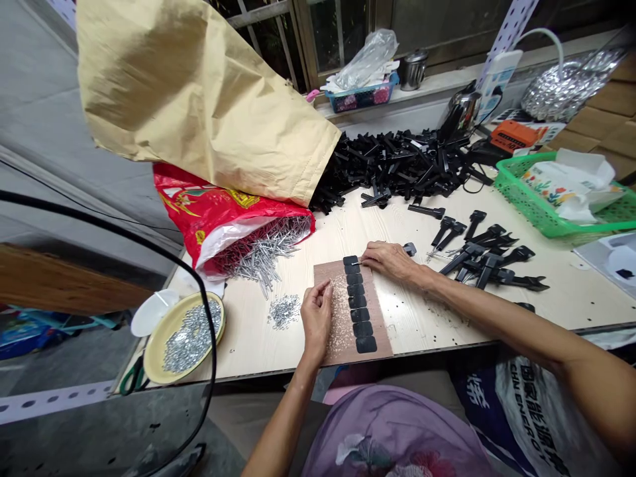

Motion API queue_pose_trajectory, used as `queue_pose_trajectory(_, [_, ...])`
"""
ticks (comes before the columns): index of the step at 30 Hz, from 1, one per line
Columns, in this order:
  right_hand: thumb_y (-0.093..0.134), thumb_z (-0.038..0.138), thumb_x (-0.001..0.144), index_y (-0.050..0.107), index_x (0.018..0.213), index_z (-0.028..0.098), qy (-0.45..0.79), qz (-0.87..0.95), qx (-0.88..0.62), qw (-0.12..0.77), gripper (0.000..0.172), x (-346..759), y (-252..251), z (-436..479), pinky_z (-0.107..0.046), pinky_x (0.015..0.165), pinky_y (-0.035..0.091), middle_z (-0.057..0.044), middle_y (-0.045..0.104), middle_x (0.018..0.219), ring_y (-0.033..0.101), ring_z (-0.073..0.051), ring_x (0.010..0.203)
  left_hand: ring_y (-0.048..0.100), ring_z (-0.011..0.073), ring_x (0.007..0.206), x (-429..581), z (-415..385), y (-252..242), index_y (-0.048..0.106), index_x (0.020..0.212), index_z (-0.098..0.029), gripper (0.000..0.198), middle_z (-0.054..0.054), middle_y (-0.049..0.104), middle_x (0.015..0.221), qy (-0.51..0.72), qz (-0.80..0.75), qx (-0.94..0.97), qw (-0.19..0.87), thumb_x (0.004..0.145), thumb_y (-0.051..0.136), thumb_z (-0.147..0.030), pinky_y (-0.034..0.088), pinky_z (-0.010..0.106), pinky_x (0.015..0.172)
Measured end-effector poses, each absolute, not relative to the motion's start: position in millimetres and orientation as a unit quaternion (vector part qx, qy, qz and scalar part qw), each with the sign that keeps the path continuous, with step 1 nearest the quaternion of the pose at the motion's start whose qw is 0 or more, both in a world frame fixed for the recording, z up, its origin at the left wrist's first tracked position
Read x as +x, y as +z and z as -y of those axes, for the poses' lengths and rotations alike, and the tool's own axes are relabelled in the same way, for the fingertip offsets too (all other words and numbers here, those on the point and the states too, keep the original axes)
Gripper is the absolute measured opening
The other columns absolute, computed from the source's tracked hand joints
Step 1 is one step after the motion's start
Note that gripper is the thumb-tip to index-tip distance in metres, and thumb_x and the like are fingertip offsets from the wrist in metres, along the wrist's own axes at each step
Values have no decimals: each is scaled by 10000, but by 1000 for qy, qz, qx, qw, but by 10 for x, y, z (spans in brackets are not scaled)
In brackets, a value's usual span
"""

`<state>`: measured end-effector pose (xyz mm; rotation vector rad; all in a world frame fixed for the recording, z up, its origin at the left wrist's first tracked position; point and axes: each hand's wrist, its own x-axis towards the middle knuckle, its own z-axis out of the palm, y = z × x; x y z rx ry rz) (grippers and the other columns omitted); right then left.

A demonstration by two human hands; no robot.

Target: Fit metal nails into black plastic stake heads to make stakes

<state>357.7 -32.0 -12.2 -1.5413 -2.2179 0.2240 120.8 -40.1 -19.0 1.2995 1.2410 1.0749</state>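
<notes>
A row of black, rounded-square plastic pieces (358,303) lies on a brown wooden board (380,318). My right hand (390,260) is at the far end of the row, its fingers pinched around what looks like a thin silver pin (354,264) lying over a black piece. Left of the row, my left hand (317,315) hovers over the board with thumb and fingertips pressed together; whatever is between them is too small to see. Beside it sits a small heap of tiny metal parts (285,311). Pale specks cover the board between my hands.
Long metal pins (261,255) spill from a red bag (186,205) under a tan sack (209,99). Black plastic parts (397,162) are piled behind; several more (489,258) lie right. A yellow bowl (155,366), scissors (133,379) and green basket (527,205) flank the work. A black cable (211,311) crosses left.
</notes>
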Motion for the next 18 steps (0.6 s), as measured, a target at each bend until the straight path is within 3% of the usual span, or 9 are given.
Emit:
queue_pose_trajectory(3, [334,238,972,635,878,183,107,844,-482,208,320,3488,-165,609,-258,590,395,-32,599,810,508,-121,716,583,175,854,1240,421,-194,684,1003,-190,296,77,628,950,436,-531,583,434,791,608,-383,453,279,765])
queue_pose_trajectory(7, [365,198,958,627,862,211,120,920,-317,194,280,3432,-167,836,-257,598,406,-9,601,775,503,-112,721,585,191,918,1264,431,-190,679,997,-189,288,77,630,971,426,-538,595,419,814,580,-388,442,295,816])
queue_pose_trajectory(12, [301,210,967,615,820,174,98,837,-483,236,349,3525,-96,540,-260,571,417,-17,573,733,476,-113,673,589,187,948,1257,431,-220,671,1010,-194,283,75,634,1009,421,-544,604,403,825,570,-383,435,292,846])
queue_pose_trajectory(16, [326,185,955,622,834,188,151,920,-314,178,319,3494,-124,637,-245,569,420,-4,574,745,482,-108,694,590,187,974,1259,423,-243,662,1011,-187,276,77,638,1030,416,-551,605,396,835,559,-373,432,294,868])
queue_pose_trajectory(18, [325,182,954,627,839,195,156,916,-320,186,323,3517,-157,636,-244,570,422,-4,581,752,487,-110,704,593,187,970,1266,420,-250,664,1008,-189,274,76,641,1028,415,-553,606,394,834,560,-374,432,296,873])
